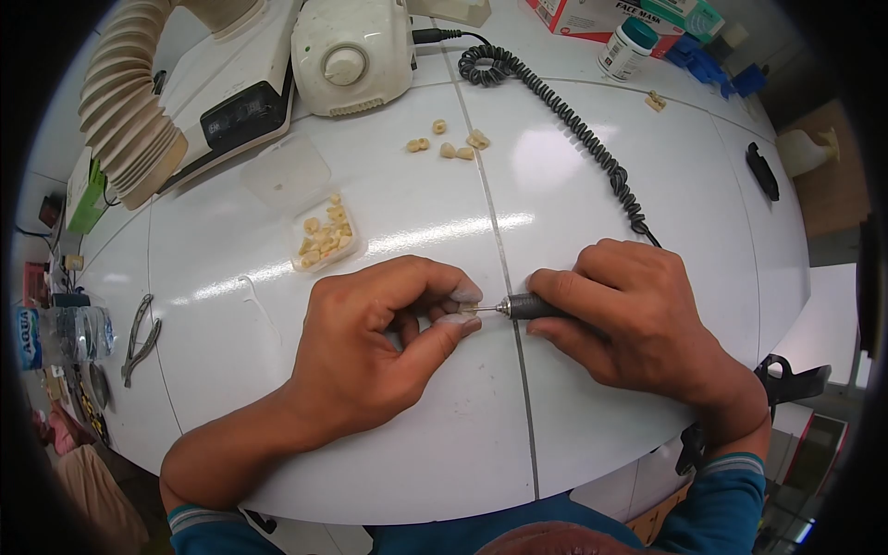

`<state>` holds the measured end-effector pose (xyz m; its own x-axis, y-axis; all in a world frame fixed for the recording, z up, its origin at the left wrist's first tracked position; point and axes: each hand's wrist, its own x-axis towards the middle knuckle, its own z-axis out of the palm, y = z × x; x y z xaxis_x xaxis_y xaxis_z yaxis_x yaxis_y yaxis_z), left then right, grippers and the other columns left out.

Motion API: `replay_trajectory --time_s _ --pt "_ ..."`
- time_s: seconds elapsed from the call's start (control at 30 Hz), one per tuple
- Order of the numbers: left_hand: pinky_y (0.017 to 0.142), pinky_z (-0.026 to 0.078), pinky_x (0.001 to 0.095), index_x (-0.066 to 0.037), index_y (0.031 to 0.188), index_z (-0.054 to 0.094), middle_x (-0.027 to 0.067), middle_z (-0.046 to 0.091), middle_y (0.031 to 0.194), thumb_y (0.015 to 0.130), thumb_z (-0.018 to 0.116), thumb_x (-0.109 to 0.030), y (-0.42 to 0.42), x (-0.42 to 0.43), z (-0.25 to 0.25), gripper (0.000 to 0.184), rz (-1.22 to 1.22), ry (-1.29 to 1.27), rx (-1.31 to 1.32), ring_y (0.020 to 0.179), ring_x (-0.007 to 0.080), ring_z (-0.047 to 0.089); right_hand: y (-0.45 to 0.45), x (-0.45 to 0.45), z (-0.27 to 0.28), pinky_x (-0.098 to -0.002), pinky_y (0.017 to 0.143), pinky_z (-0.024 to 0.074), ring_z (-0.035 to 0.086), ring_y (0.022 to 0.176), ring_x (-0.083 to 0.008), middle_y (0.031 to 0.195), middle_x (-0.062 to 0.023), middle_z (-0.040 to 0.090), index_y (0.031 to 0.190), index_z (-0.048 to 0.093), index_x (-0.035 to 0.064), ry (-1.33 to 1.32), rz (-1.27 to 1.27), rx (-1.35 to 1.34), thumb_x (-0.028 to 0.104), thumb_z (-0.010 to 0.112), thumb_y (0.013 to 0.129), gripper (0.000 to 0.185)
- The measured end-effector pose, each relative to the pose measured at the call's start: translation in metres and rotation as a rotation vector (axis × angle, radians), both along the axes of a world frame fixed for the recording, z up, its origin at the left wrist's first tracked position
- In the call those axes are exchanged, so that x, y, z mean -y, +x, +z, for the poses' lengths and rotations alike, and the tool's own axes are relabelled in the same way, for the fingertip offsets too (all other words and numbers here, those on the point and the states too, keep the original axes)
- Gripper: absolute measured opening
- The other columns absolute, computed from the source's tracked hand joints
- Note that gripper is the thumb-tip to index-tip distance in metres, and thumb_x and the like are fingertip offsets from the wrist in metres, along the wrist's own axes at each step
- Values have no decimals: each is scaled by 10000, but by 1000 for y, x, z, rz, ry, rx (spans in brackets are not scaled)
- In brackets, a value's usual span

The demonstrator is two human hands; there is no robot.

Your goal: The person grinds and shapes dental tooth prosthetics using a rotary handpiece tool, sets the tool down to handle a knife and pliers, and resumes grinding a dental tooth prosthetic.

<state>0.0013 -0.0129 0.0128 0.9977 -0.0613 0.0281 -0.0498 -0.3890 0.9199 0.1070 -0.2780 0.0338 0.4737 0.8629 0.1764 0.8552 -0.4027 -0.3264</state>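
Observation:
Between the thumb and fingertips of my left hand [388, 324] is a small pale piece [468, 308], mostly hidden by the fingers. White dust coats those fingertips. My right hand [620, 319] is wrapped round a black rotary handpiece [529, 306], its thin metal bit pointing left and reaching the pale piece. From the handpiece a coiled black cord [573, 120] runs up to a cream control unit [351, 60] with a round knob. Whether the bit is spinning cannot be told.
An open clear box [349, 252] of tooth-like pieces lies beyond my left hand, with several loose pieces [449, 150] farther back. Pliers [141, 342] lie at the left. A ribbed hose [125, 102], a white bottle [627, 51] and a mask box [592, 18] stand at the back.

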Motion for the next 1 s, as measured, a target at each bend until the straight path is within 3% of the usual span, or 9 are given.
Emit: replay_trajectory --time_s 0.83,0.93,1.0 --pt "597 463 213 -11 1112 799 32 802 933 948 854 -3 0 1 2 173 4 42 -4 665 24 609 1 0 2 -406 584 464 611 649 -222 764 -29 539 1089 774 161 -26 7 -2 309 897 962 231" --pt "595 461 213 -12 1110 799 28 800 931 945 857 -4 0 0 1 175 2 39 -11 659 23 605 -2 -1 5 -408 585 469 596 644 -234 752 -43 569 1115 811 90 -26 -2 -9 234 935 892 294" --pt "594 460 214 -13 1108 798 26 800 929 943 859 -6 0 0 1 177 5 39 -18 657 23 603 0 0 2 -407 585 466 606 646 -232 760 -35 550 1100 786 138 -22 7 -15 284 911 937 252"
